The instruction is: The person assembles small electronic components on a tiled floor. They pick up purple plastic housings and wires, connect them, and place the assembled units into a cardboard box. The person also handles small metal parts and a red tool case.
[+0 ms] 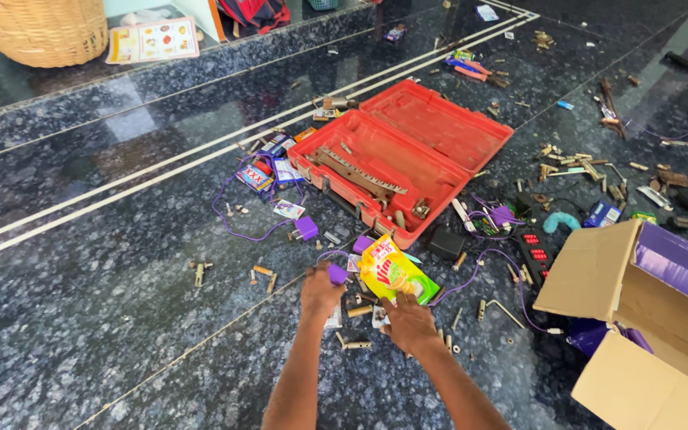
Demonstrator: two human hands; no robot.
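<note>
My left hand (319,292) is closed around a small purple plug-shaped adapter (337,274) with a thin purple cable trailing from it. My right hand (409,322) rests low on the dark stone floor, its fingers at the bottom edge of a yellow and green pouch (392,271) that lies tilted just in front of an open red tool case (396,156). Small brass bolts (357,345) lie on the floor around both hands. Whether the right hand grips the pouch or only touches it is not clear.
An open cardboard box (635,318) with purple lining stands at the right. Purple cables (236,229), small packets, adapters and metal hardware are scattered over the floor. A black power strip (536,255) lies right of the pouch. A woven basket (41,30) stands far left.
</note>
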